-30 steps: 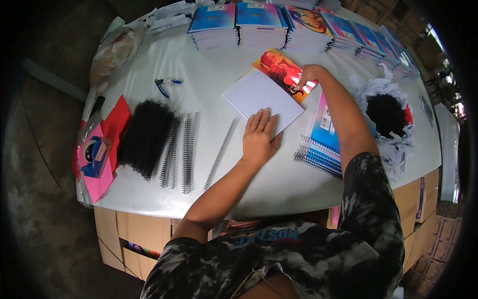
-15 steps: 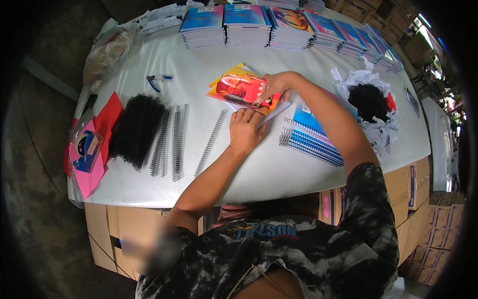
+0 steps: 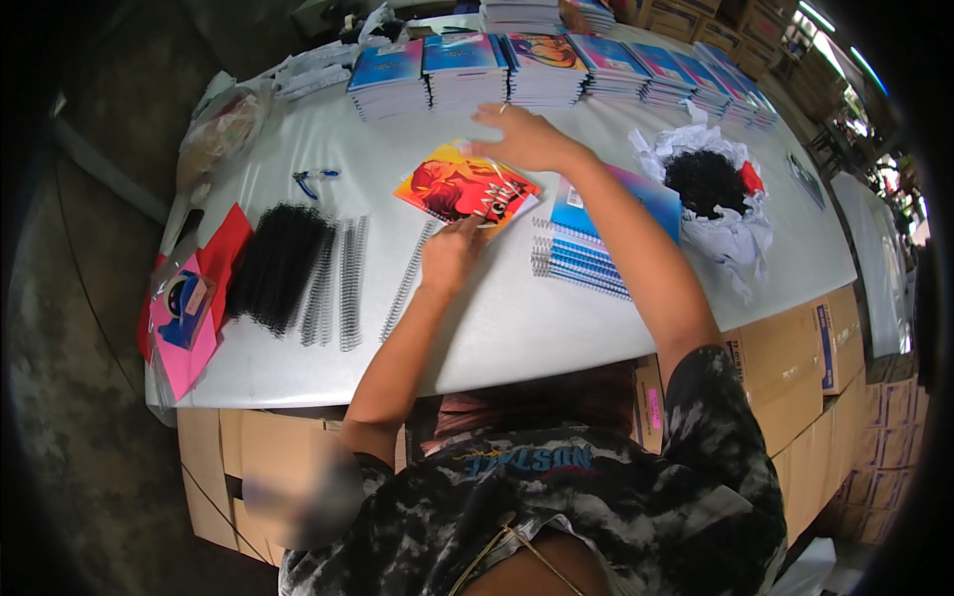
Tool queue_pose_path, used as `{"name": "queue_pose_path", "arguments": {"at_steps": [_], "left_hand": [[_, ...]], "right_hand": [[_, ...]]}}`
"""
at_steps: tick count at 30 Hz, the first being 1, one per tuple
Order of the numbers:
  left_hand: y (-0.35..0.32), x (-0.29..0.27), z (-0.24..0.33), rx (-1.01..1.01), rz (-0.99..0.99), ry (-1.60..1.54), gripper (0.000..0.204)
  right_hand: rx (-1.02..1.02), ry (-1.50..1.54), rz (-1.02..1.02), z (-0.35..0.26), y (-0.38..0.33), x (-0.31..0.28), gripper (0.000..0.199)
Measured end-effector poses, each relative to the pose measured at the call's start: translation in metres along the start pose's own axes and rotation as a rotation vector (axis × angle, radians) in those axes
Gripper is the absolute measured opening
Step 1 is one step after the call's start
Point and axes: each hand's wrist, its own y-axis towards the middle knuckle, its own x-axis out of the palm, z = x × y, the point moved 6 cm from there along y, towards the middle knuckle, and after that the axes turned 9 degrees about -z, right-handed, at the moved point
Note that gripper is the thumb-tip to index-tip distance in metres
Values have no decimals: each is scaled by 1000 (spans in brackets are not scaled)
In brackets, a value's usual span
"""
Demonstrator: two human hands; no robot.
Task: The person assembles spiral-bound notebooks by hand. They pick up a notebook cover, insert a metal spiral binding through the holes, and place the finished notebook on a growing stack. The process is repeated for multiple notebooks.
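Note:
A notebook with an orange and red cover point(image 3: 459, 185) lies on the white table point(image 3: 517, 328) in front of me. My left hand point(image 3: 449, 254) grips its near edge with curled fingers. Just beyond the notebook's far corner is my right hand point(image 3: 524, 135), fingers spread and holding nothing. A single metal spiral wire point(image 3: 405, 280) lies just left of my left hand. Under my right forearm sits a stack of blue spiral-bound notebooks point(image 3: 586, 260).
Stacks of unbound notebooks point(image 3: 459, 68) line the table's far edge. A heap of black coils point(image 3: 278, 263) and several loose spirals point(image 3: 340, 283) lie at left, with blue pliers point(image 3: 316, 177) and a tape dispenser point(image 3: 185, 308). A white bag of black coils point(image 3: 708, 187) sits at right. Cardboard boxes point(image 3: 795, 348) stand under the table.
The white page block now shows its coloured cover on top and lies further left. My right hand has lifted off it toward the far side; my left hand slid to its near edge.

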Motion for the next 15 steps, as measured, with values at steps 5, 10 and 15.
{"name": "queue_pose_path", "arguments": {"at_steps": [5, 10, 15], "left_hand": [[0, -5, 9, -139, -222, 89, 34], [-22, -4, 14, 86, -46, 126, 42], [-2, -23, -1, 173, 51, 208, 28]], "right_hand": [[-252, 722, 262, -24, -104, -39, 43], [-256, 776, 220, -20, -197, 8, 37], [-179, 975, 137, -20, -239, 63, 40]]}}
